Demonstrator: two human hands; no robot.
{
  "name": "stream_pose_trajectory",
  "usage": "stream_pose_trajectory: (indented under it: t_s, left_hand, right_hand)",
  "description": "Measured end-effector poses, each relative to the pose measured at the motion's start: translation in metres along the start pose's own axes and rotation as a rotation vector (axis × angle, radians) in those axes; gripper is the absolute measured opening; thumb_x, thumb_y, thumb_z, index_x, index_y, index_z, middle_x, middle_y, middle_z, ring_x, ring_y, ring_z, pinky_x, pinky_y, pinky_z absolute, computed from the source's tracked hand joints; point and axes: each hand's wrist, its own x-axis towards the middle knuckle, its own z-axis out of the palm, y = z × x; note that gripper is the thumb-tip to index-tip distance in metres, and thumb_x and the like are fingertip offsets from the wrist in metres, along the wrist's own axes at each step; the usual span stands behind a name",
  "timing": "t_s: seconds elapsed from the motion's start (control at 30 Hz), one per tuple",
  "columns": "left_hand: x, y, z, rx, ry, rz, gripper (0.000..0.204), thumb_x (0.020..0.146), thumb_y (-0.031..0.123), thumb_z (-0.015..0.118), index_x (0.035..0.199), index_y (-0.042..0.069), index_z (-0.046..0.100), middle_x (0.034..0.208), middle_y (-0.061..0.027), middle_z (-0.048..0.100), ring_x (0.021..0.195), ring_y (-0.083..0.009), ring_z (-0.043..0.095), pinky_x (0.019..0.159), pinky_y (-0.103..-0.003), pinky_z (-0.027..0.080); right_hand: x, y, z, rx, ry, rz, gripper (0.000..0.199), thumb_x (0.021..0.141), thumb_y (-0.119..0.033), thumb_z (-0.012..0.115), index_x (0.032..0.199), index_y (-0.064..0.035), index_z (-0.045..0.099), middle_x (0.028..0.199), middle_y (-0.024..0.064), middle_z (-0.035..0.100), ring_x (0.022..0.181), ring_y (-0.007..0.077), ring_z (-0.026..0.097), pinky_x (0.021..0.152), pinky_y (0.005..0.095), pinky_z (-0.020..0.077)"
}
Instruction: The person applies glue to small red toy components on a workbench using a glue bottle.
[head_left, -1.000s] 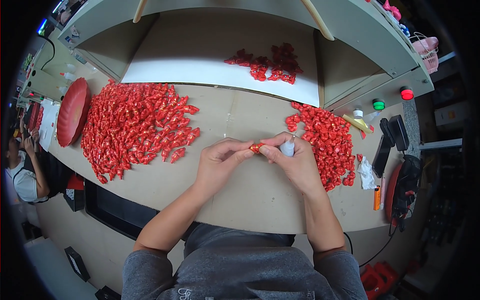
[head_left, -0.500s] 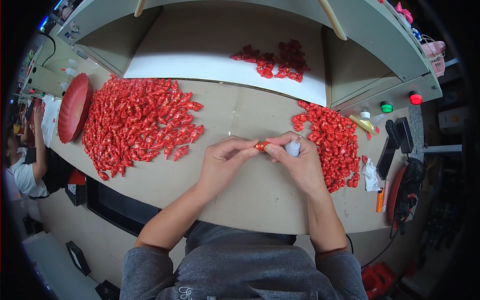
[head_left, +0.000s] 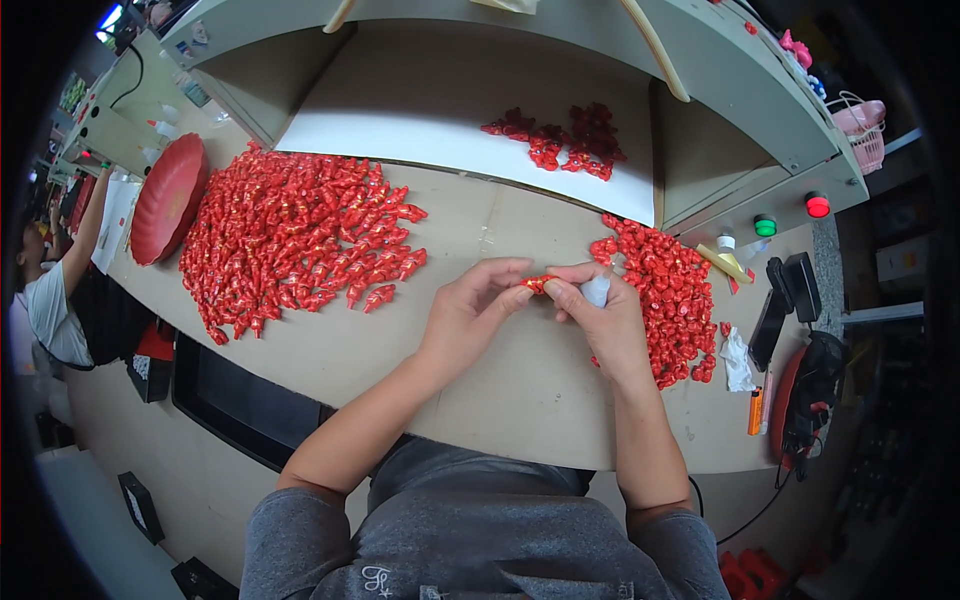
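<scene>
In front of me, over the bench, my right hand [head_left: 606, 318] pinches a small red figurine with gold marks [head_left: 537, 284] between thumb and forefinger. A small whitish squeeze bottle [head_left: 596, 291] is tucked in the same hand. My left hand [head_left: 478, 308] is at the figurine's left end, its thumb tip against it and its forefinger lifted apart. Left of my hands spreads a large heap of red figurines [head_left: 290, 235]. A second heap of smaller, rounder red pieces [head_left: 672, 300] lies beside my right hand, which partly covers its edge.
A grey cabinet [head_left: 740, 140] spans the back; red pieces [head_left: 570, 140] lie on its white floor. A red scalloped dish [head_left: 168, 205] leans at the left. Rightward are crumpled tissue [head_left: 737, 360], an orange lighter [head_left: 755, 412] and a black device [head_left: 768, 322]. Another person [head_left: 60, 290] sits far left.
My left forefinger has lifted off the figurine, and its fingers are spread wider. Both hands appear slightly higher and farther right in view. The whole view has shifted a little.
</scene>
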Motion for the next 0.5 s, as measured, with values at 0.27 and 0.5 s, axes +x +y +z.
stream_pose_trajectory:
  t_s: [0.27, 0.5]
  left_hand:
    - [-0.006, 0.037, -0.033, 0.809, 0.131, 0.537, 0.029, 0.08, 0.015, 0.073, 0.107, 0.007, 0.066, 0.092, -0.0095, 0.065, 0.084, -0.0243, 0.061, 0.075, -0.035, 0.048]
    - [-0.006, 0.057, -0.122, 1.391, 0.644, 0.518, 0.027, 0.077, 0.019, 0.075, 0.102, 0.01, 0.069, 0.098, -0.0066, 0.062, 0.094, -0.0243, 0.055, 0.083, -0.039, 0.039]
  right_hand:
    - [-0.01, -0.004, 0.008, 0.072, 0.021, -0.016, 0.029, 0.095, -0.021, 0.059, 0.114, 0.0004, 0.063, 0.089, 0.0064, 0.066, 0.075, 0.0096, 0.061, 0.064, 0.0239, 0.0526]
    - [-0.013, -0.028, -0.007, -0.114, 0.082, 0.023, 0.031, 0.098, -0.033, 0.052, 0.111, -0.0064, 0.06, 0.086, 0.0054, 0.065, 0.063, 0.0075, 0.055, 0.055, 0.0211, 0.0455]
